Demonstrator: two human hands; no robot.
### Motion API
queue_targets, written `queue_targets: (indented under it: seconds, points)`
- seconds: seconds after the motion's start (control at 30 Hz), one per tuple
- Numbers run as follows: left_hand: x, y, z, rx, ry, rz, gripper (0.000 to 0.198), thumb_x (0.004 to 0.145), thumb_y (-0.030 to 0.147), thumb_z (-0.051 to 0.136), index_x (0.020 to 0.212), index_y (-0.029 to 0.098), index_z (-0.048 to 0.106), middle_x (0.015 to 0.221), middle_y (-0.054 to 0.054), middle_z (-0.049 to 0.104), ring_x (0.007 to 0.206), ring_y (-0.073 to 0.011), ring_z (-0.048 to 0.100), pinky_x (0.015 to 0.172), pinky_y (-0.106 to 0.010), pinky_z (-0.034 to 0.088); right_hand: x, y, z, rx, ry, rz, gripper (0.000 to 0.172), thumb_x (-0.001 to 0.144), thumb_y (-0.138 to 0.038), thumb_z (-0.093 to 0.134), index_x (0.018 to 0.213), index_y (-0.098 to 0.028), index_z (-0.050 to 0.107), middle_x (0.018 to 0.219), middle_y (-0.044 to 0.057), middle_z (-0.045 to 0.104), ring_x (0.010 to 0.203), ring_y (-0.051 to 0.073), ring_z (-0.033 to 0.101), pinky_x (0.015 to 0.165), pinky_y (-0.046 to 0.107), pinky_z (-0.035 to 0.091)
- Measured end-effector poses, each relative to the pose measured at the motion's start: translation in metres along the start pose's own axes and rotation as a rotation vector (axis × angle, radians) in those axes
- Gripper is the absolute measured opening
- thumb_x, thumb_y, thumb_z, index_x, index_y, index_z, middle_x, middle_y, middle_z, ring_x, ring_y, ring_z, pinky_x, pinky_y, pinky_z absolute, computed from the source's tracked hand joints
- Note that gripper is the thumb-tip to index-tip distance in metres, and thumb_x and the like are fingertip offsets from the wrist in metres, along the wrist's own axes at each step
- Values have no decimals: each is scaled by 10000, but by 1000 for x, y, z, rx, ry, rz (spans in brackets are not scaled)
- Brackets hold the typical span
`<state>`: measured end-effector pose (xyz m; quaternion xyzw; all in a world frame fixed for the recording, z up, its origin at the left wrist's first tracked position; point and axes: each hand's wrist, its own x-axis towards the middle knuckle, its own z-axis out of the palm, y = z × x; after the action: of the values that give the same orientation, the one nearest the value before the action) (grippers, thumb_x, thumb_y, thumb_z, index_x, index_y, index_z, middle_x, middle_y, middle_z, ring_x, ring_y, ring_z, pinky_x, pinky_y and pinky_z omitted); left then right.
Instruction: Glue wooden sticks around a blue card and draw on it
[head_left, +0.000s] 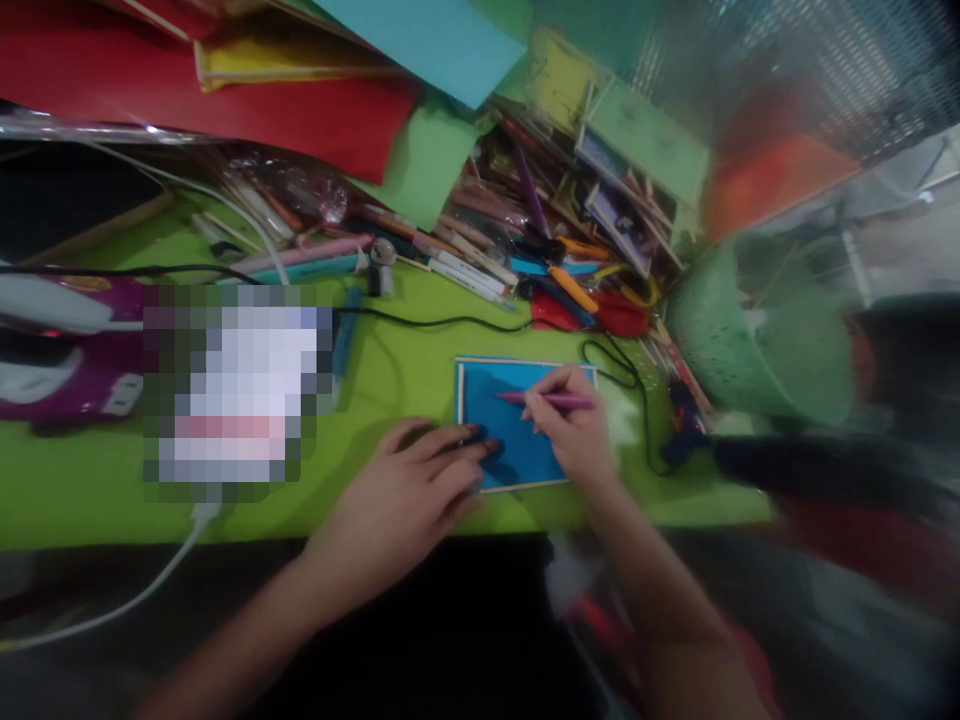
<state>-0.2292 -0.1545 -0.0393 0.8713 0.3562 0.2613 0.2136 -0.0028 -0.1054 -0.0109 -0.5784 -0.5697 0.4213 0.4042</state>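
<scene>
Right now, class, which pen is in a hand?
The purple pen, gripped in the right hand over the blue card; the white pens lie unheld beyond the card.

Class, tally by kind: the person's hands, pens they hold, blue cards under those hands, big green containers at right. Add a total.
Bare hands (left hand, right hand): 2
Slim purple pen, in the right hand: 1
Blue rectangular card edged with pale strips, under both hands: 1
Large round-sided green container, at right: 1
Total: 5
</scene>
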Motion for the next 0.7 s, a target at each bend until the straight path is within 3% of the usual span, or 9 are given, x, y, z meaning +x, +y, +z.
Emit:
queue_targets:
  seconds: [0.7]
  points:
    - [0,1,1,-21,38,-6,214,1111,312,469,1046,236,659,1293,-3,774,1292,-234,653,1113,-460,352,0,2,2,8,18,19,179,883,-327,737,838,-227,595,703,-33,676,552,97,577,555,236,490]
